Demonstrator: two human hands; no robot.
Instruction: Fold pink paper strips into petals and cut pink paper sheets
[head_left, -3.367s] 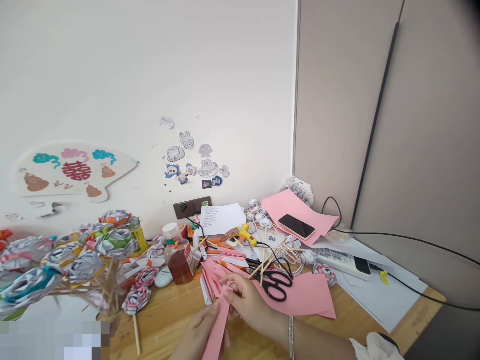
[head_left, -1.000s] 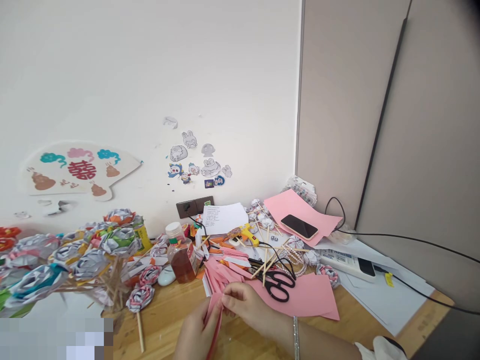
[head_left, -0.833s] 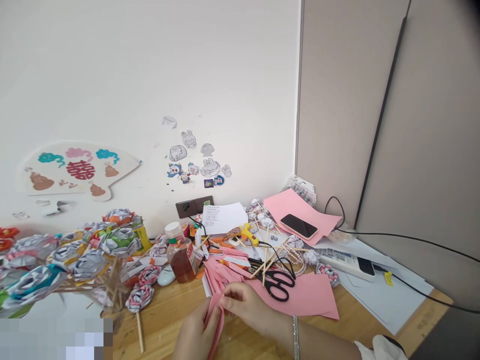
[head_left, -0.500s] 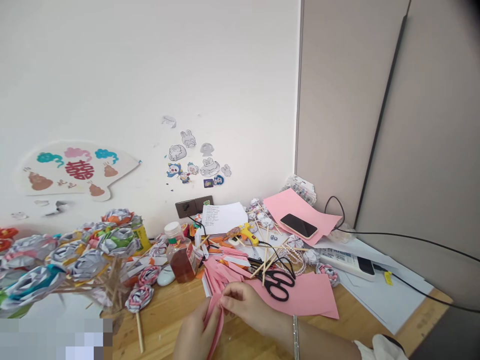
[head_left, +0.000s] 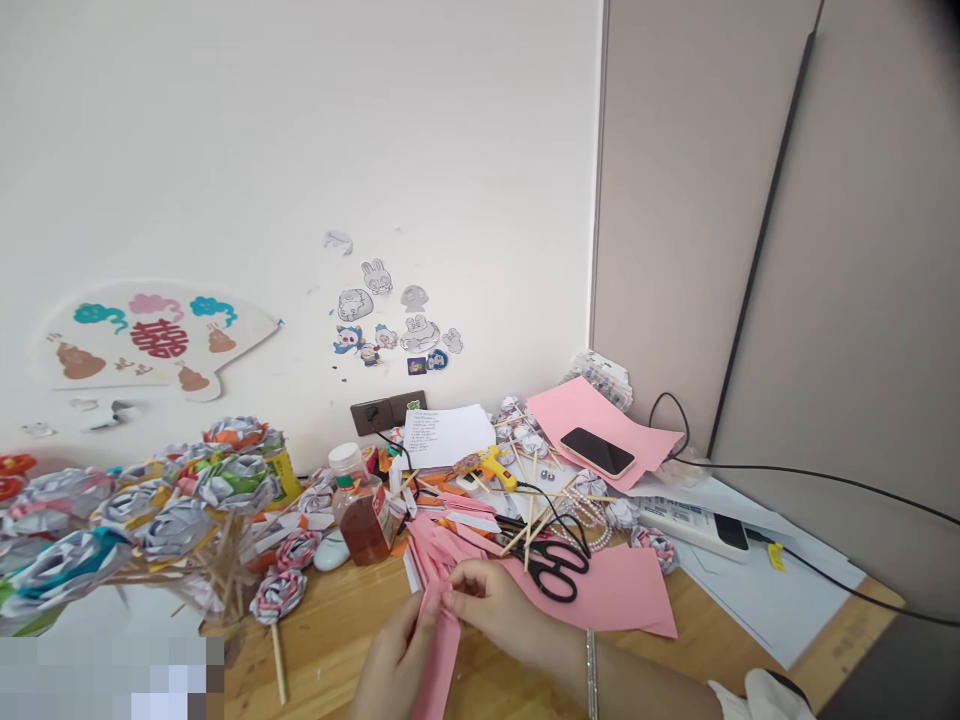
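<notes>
A strip of pink paper (head_left: 441, 668) hangs between my hands at the bottom middle, its flat face now toward me. My left hand (head_left: 401, 645) grips it along its left side, thumb on top. At the strip's upper end, my right hand (head_left: 484, 605) pinches the edge between thumb and fingers. Just beyond my fingers lies a pile of pink paper strips (head_left: 442, 548). To the right of my right hand, black-handled scissors (head_left: 556, 575) rest partly on a pink sheet (head_left: 630, 595).
A bottle of amber liquid (head_left: 364, 520) stands behind my left hand. Rolled paper flowers (head_left: 165, 525) crowd the left side. Farther back are a yellow glue gun (head_left: 495, 467), thin wooden sticks (head_left: 532, 510) and a phone (head_left: 598, 451). A black cable (head_left: 825, 472) runs off right.
The pink strip has turned from nearly edge-on to showing its broad face below my fingers. My hands have shifted only slightly and keep their hold.
</notes>
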